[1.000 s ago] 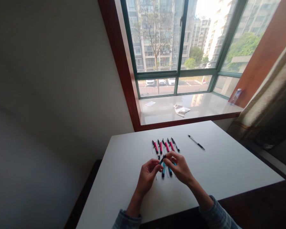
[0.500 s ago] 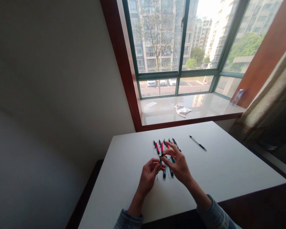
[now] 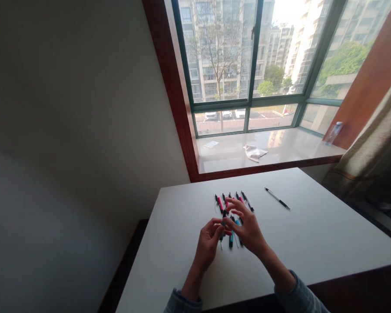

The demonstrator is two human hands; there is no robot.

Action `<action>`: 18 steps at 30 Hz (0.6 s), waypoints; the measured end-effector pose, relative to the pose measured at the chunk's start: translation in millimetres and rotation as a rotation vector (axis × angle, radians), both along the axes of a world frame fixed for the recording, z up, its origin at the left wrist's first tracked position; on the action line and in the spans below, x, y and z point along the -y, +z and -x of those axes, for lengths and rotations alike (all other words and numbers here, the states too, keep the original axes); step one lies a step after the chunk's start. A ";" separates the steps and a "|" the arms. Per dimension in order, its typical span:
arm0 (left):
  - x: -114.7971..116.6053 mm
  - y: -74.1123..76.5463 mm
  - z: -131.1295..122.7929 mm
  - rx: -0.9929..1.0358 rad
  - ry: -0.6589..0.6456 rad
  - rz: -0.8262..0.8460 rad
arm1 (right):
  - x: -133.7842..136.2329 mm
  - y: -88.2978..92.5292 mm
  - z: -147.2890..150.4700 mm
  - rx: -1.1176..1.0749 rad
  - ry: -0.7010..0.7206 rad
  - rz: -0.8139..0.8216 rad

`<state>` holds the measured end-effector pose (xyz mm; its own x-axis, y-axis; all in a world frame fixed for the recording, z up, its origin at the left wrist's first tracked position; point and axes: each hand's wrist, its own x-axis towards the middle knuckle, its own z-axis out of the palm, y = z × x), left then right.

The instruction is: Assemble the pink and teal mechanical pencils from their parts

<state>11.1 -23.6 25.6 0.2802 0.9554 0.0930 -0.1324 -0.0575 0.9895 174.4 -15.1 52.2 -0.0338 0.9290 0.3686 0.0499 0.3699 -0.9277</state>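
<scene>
A small pen with a black upper part and a teal section [image 3: 224, 214] stands nearly upright between my two hands. My left hand [image 3: 207, 245] is closed around its lower part, with thumb and fingers pinching it. My right hand [image 3: 247, 226] has thumb and fingers bent around the upper part of the pen, touching it. Behind and below my hands lie pen pieces: pink and black barrels [image 3: 219, 203] in a back row, and teal and black barrels [image 3: 231, 240] in a front row, with thin white refills beside them. My hands partly cover both rows.
A black and white pen [image 3: 277, 198] lies apart at the right on the white table [image 3: 316, 243]. On the window sill behind are a crumpled white cloth [image 3: 254, 153], a flat paper [image 3: 211, 144] and a clear bottle [image 3: 333, 133]. A wall [image 3: 84, 130] rises at the left.
The view has shifted, so everything sits slightly farther right. The dark piece at the pen's top, tilted before, now stands in line with the teal part between my hands.
</scene>
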 end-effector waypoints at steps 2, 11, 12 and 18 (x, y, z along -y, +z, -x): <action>0.0 0.4 0.6 0.009 -0.006 0.000 | -0.3 -1.1 0.6 -0.022 0.023 0.008; 0.2 2.8 0.9 0.002 -0.009 0.008 | -0.5 2.2 3.7 -0.006 0.043 0.021; 0.2 2.6 1.1 0.002 -0.007 0.008 | -0.7 2.3 4.2 -0.014 0.058 0.014; 0.8 3.5 0.7 -0.028 0.019 0.001 | 0.3 -1.2 7.0 -0.002 -0.019 0.026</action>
<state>10.4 -24.4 29.0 0.2649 0.9606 0.0845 -0.1034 -0.0588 0.9929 167.4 -15.3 51.0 -0.0150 0.9386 0.3448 0.0545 0.3451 -0.9370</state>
